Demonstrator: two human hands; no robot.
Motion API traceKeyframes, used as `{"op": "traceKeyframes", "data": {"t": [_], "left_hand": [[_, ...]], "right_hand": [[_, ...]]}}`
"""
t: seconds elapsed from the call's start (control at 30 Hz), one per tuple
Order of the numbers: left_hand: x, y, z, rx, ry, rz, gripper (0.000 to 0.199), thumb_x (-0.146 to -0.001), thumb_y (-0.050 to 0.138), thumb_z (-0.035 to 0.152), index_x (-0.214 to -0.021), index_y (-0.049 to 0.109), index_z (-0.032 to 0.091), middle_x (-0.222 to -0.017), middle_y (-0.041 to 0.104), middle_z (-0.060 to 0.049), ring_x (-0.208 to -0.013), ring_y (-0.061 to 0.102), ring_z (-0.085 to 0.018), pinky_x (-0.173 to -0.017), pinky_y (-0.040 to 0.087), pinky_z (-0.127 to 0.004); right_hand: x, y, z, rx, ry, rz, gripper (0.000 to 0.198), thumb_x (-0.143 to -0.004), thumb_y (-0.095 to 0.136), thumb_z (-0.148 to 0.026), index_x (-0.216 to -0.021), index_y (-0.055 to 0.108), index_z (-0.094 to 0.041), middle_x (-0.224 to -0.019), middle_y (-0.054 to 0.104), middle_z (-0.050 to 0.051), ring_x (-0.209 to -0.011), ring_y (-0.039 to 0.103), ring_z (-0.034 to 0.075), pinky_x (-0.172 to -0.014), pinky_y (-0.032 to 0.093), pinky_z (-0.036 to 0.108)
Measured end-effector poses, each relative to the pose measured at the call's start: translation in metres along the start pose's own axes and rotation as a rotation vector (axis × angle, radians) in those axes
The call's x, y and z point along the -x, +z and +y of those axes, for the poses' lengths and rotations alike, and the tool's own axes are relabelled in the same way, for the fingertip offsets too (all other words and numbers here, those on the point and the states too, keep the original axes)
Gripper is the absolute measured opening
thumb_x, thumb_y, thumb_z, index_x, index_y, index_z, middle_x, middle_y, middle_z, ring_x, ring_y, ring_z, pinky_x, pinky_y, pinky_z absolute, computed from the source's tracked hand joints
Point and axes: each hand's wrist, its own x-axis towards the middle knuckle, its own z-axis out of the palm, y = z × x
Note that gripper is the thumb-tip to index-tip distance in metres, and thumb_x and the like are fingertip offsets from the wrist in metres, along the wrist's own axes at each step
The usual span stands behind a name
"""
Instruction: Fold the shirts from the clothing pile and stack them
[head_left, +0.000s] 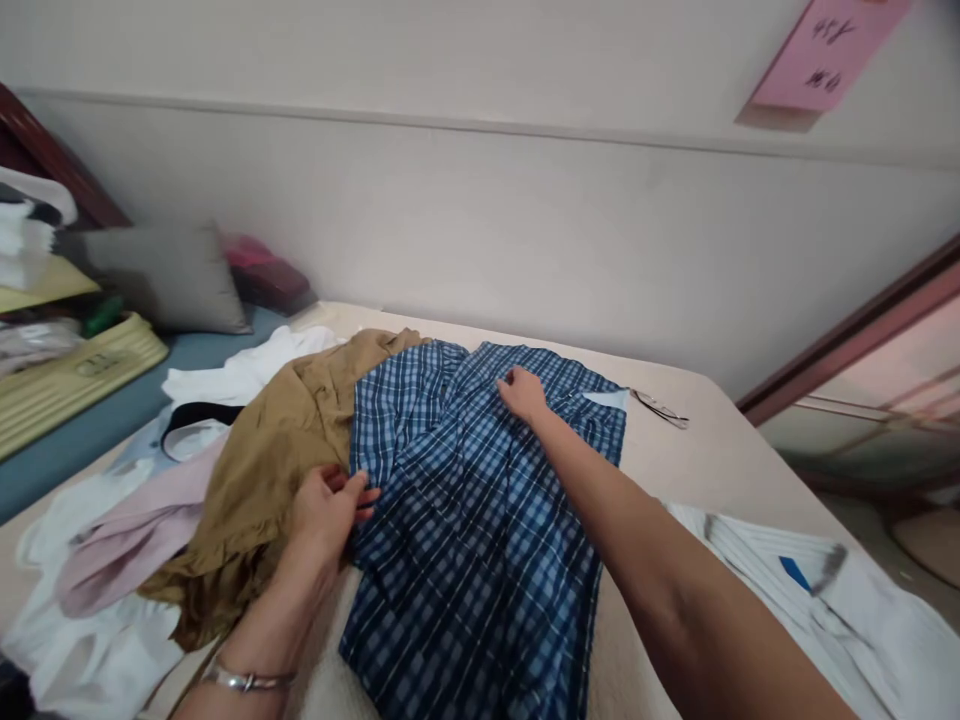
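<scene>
A blue plaid shirt (480, 500) lies spread over the table, with a white patch at its collar end on the right. At the edge of its left sleeve, my left hand (330, 505) has the fabric between thumb and fingers; a bracelet is on that wrist. Reaching across the shirt, my right hand (523, 393) is closed in a pinch on the cloth near its upper middle. Just left of the shirt, and partly behind my left hand, is a crumpled brown garment (300, 420).
White clothes (255, 360) and a pink garment (150, 525) are heaped at the left. Eyeglasses (660, 409) rest near the shirt's right side. A white striped garment (810, 580) lies at the lower right. Behind the table (690, 450) stands a wall bearing a pink note (829, 55).
</scene>
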Motion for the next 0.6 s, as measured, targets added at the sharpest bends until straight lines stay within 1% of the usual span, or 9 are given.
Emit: {"op": "traceKeyframes", "data": {"t": [0.07, 0.1, 0.2, 0.27, 0.37, 0.43, 0.5, 0.57, 0.6], "left_hand": [[-0.001, 0.007, -0.008, 0.034, -0.091, -0.112, 0.028, -0.09, 0.065, 0.016, -0.115, 0.052, 0.012, -0.096, 0.07, -0.009, -0.07, 0.074, -0.019, -0.056, 0.057, -0.027], [-0.001, 0.01, -0.014, 0.009, -0.104, -0.151, 0.026, -0.089, 0.065, 0.015, -0.111, 0.053, 0.012, -0.095, 0.071, -0.009, -0.072, 0.074, -0.019, -0.055, 0.057, -0.027], [-0.002, 0.009, -0.033, -0.107, -0.061, -0.186, 0.022, -0.083, 0.07, 0.019, -0.101, 0.058, 0.015, -0.092, 0.074, -0.009, -0.079, 0.075, -0.021, -0.061, 0.059, -0.028], [-0.003, 0.005, -0.044, -0.143, 0.001, -0.197, 0.027, -0.079, 0.073, 0.026, -0.101, 0.061, 0.016, -0.093, 0.076, -0.009, -0.083, 0.074, -0.022, -0.069, 0.061, -0.031], [0.001, -0.001, -0.048, -0.168, 0.069, -0.246, 0.038, -0.073, 0.075, 0.041, -0.101, 0.065, 0.017, -0.091, 0.077, -0.008, -0.08, 0.073, -0.023, -0.071, 0.06, -0.034], [0.006, -0.003, -0.043, -0.153, 0.068, -0.279, 0.041, -0.069, 0.075, 0.046, -0.096, 0.067, 0.017, -0.088, 0.077, -0.008, -0.079, 0.072, -0.024, -0.072, 0.059, -0.034], [0.01, -0.003, -0.034, -0.14, 0.071, -0.286, 0.04, -0.068, 0.075, 0.048, -0.091, 0.069, 0.016, -0.085, 0.077, -0.007, -0.078, 0.071, -0.023, -0.071, 0.058, -0.033], [0.011, -0.007, -0.025, -0.16, 0.11, -0.226, 0.038, -0.071, 0.075, 0.05, -0.089, 0.071, 0.017, -0.082, 0.075, -0.005, -0.075, 0.068, -0.021, -0.067, 0.056, -0.029], [0.011, -0.009, -0.022, -0.186, 0.142, -0.174, 0.036, -0.073, 0.074, 0.05, -0.087, 0.071, 0.017, -0.079, 0.074, -0.003, -0.072, 0.066, -0.019, -0.064, 0.054, -0.026]], "right_hand": [[-0.021, 0.008, -0.027, -0.06, 0.025, 0.016, 0.036, -0.095, 0.053, -0.042, -0.115, 0.068, -0.016, -0.115, 0.072, 0.013, -0.112, 0.065, 0.025, -0.095, 0.048, 0.032], [-0.032, 0.012, -0.037, -0.085, 0.045, 0.021, 0.039, -0.096, 0.052, -0.045, -0.115, 0.068, -0.016, -0.116, 0.072, 0.014, -0.112, 0.065, 0.026, -0.094, 0.048, 0.032], [-0.063, 0.025, -0.061, -0.141, 0.137, 0.022, 0.055, -0.097, 0.045, -0.057, -0.117, 0.069, -0.012, -0.119, 0.071, 0.021, -0.112, 0.066, 0.03, -0.093, 0.05, 0.037], [-0.081, 0.035, -0.069, -0.167, 0.2, 0.018, 0.067, -0.096, 0.042, -0.065, -0.119, 0.069, -0.008, -0.121, 0.069, 0.027, -0.114, 0.066, 0.033, -0.094, 0.05, 0.042], [-0.107, 0.048, -0.072, -0.199, 0.259, 0.018, 0.073, -0.089, 0.052, -0.07, -0.12, 0.07, -0.006, -0.127, 0.065, 0.03, -0.119, 0.062, 0.039, -0.099, 0.048, 0.048], [-0.124, 0.056, -0.067, -0.221, 0.272, 0.012, 0.063, -0.083, 0.066, -0.061, -0.118, 0.072, -0.009, -0.129, 0.064, 0.029, -0.122, 0.061, 0.04, -0.102, 0.047, 0.05], [-0.14, 0.062, -0.059, -0.249, 0.275, -0.007, 0.047, -0.078, 0.076, -0.043, -0.113, 0.074, -0.01, -0.125, 0.067, 0.027, -0.119, 0.062, 0.039, -0.1, 0.048, 0.049], [-0.153, 0.066, -0.05, -0.288, 0.279, -0.029, 0.035, -0.076, 0.075, -0.026, -0.107, 0.075, -0.009, -0.113, 0.07, 0.026, -0.111, 0.066, 0.037, -0.094, 0.051, 0.049], [-0.158, 0.068, -0.046, -0.315, 0.282, -0.038, 0.031, -0.076, 0.073, -0.021, -0.104, 0.075, -0.007, -0.107, 0.071, 0.025, -0.104, 0.068, 0.036, -0.089, 0.053, 0.048]]}}
